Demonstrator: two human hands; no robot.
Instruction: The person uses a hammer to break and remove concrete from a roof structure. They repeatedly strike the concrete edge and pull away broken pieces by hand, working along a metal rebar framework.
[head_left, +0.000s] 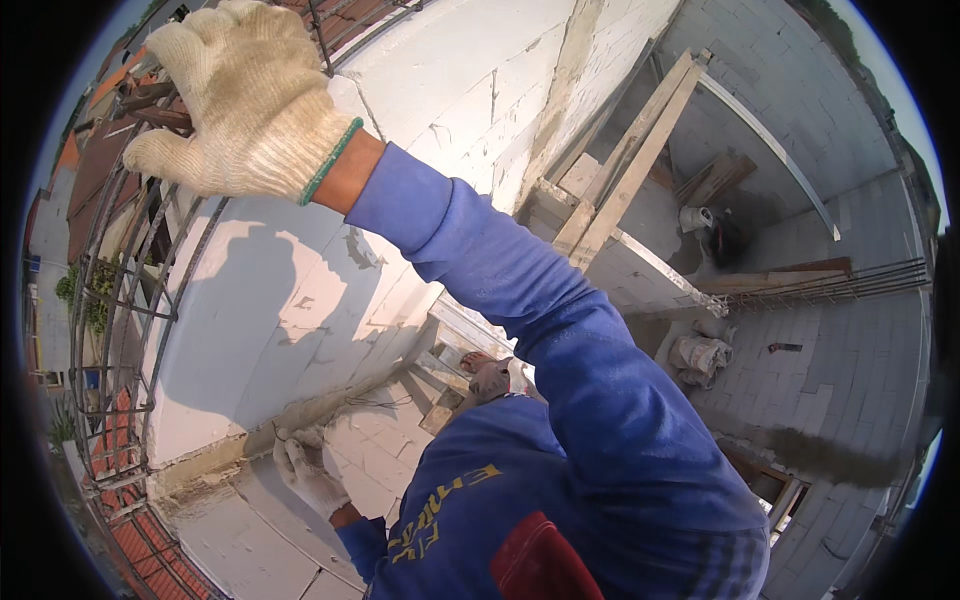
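Head view gives me the white block wall (240,340) as my landmark, and from my remote seat I place everything by it. Just past its outer side is the steel rebar cage (142,308), long bars crossed by stirrups. My right hand (245,110), cream-gloved with a green cuff, is raised over the wall's top, by the upper part of the cage. Its thumb stands well away from the fingers; the fingertips are turned out of sight, so I cannot tell whether they close on a bar or on the brown piece (165,117) beside the thumb. My left hand (310,472), gloved too, is low near the wall's foot, fingers roughly together; whether they pinch anything I cannot make out.

I judge the cage stiff and heavy as a whole, though a single bar may spring a little; the steel looks rough rather than slippery, and hardly fragile. I would take hold of a long bar between two stirrups, clear of the crossings, and let the knit glove bear the scrape. Timber planks (638,168) lie to the right of the wall, well apart from both hands.
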